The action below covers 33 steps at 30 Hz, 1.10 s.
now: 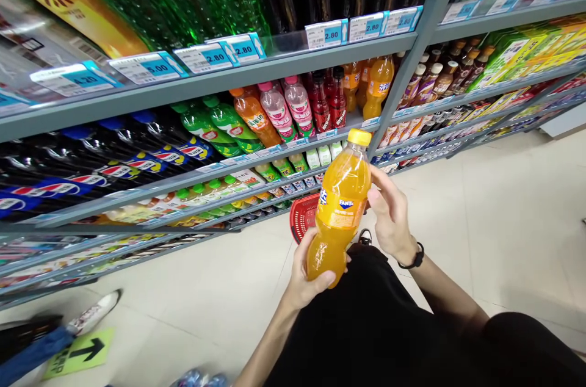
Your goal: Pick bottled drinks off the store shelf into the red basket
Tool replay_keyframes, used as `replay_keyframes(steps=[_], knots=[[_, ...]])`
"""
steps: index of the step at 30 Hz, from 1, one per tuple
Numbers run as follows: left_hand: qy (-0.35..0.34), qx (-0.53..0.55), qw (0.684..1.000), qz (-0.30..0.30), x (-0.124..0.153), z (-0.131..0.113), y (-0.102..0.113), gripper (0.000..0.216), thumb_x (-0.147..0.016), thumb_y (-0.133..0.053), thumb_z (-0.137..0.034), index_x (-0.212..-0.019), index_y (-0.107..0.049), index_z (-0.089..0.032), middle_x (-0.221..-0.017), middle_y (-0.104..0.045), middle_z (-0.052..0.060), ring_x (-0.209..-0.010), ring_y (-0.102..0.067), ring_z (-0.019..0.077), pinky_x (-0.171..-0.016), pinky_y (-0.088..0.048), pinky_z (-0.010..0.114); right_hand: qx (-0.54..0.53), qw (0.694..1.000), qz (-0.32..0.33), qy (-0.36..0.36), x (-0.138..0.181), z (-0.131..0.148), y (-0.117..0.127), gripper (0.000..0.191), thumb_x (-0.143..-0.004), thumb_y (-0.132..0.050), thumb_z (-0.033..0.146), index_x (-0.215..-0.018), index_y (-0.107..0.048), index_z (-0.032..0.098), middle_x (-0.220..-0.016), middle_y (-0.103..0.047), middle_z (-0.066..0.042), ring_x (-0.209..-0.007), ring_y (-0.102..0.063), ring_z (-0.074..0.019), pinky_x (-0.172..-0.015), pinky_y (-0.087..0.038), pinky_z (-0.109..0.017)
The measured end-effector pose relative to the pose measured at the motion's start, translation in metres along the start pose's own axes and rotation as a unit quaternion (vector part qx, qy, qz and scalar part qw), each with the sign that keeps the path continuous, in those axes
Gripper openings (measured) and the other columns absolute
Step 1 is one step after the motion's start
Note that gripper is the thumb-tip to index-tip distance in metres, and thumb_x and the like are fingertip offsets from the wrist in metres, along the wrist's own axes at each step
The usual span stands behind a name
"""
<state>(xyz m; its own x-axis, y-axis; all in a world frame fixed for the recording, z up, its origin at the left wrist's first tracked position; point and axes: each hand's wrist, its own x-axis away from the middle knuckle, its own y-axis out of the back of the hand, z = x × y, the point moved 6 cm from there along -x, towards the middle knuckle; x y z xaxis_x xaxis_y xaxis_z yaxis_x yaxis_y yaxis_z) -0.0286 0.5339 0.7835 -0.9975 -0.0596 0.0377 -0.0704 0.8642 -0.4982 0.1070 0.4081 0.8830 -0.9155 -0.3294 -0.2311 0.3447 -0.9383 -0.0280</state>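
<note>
In a shop aisle lined with soft drinks, I hold an orange soda bottle (339, 207) in front of my chest, between me and the grey shelves (220, 79). My left hand (306, 274) cups the base from below, fingers (320, 282) wrapped under and around the rounded bottom, thumb side toward me; my right hand (390, 216) steadies the upper body just beside the label, its fingers (376, 198) resting lightly against the plastic rather than clenched, so the grip there looks loose while the left carries the weight. The bottle's long axis runs from lower left to upper right, tilted a little off upright, with the yellow cap (359, 137) pointing up and slightly away from me toward the shelves and the base down toward my lap. The blue logo on the label faces left and toward me. I judge this to be the step of looking the bottle over, after it has left the shelf and before it goes anywhere else. A red shopping basket (306, 216) sits on the tiled floor (503, 222) just behind the bottle, partly hidden by it; lowering the bottle there would call for a firm hold on the base and a tip of the cap forward. At the lower left edge, another person's white shoe (98, 312) stands near a green floor arrow (80, 353).
</note>
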Motion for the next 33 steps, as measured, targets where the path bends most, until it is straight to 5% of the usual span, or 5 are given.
replay_keyframes(steps=[9, 16, 20, 23, 33], knots=[[0.048, 0.18, 0.975, 0.117, -0.001, 0.008, -0.019, 0.053, -0.088, -0.078, -0.046, -0.132, -0.057, -0.023, -0.124, -0.066, 0.012, -0.085, -0.079, 0.0267, -0.059, -0.066, 0.031, -0.051, 0.996, -0.033, -0.058, -0.02, -0.018, 0.007, 0.053, -0.086, -0.079, 0.066, -0.113, -0.062, 0.024, -0.082, -0.062, 0.001, -0.062, -0.054, -0.013, -0.056, -0.05, -0.028], [0.079, 0.252, 0.949, 0.17, -0.006, 0.013, -0.028, 0.059, -0.089, -0.073, -0.054, -0.135, -0.059, -0.02, -0.123, -0.065, 0.014, -0.077, -0.077, 0.0217, -0.052, -0.062, 0.025, -0.087, 0.994, -0.055, -0.047, -0.025, -0.029, 0.012, 0.045, -0.088, -0.078, 0.062, -0.104, -0.059, 0.025, -0.092, -0.069, 0.0, -0.081, -0.065, -0.0155, -0.077, -0.055, -0.03], [0.115, 0.255, 0.94, 0.195, -0.002, 0.02, -0.03, 0.067, -0.083, -0.073, -0.065, -0.127, -0.064, -0.015, -0.119, -0.064, 0.016, -0.071, -0.074, 0.0216, -0.049, -0.062, 0.029, -0.168, 0.973, 0.088, -0.129, -0.028, -0.034, -0.002, 0.06, -0.088, -0.068, 0.071, -0.128, -0.058, 0.028, -0.124, -0.071, -0.007, -0.108, -0.07, -0.0254, -0.097, -0.058, -0.043], [0.143, 0.293, 0.919, 0.223, 0.002, 0.026, -0.035, 0.069, -0.082, -0.072, -0.069, -0.124, -0.065, -0.016, -0.114, -0.063, 0.013, -0.072, -0.073, 0.0215, -0.051, -0.063, 0.031, -0.236, 0.938, 0.179, -0.182, -0.024, -0.03, -0.01, 0.067, -0.086, -0.072, 0.068, -0.137, -0.056, 0.028, -0.124, -0.072, -0.009, -0.107, -0.073, -0.0282, -0.096, -0.06, -0.047], [0.115, 0.355, 0.906, 0.199, -0.003, 0.021, -0.05, 0.078, -0.083, -0.063, -0.072, -0.135, -0.07, -0.014, -0.08, -0.062, 0.007, -0.071, -0.051, 0.0176, -0.067, -0.049, 0.032, -0.157, 0.974, 0.052, -0.154, -0.023, -0.022, -0.008, 0.048, -0.082, -0.087, 0.058, -0.107, -0.066, 0.022, -0.1, -0.072, -0.002, -0.085, -0.068, -0.0171, -0.077, -0.059, -0.03]])
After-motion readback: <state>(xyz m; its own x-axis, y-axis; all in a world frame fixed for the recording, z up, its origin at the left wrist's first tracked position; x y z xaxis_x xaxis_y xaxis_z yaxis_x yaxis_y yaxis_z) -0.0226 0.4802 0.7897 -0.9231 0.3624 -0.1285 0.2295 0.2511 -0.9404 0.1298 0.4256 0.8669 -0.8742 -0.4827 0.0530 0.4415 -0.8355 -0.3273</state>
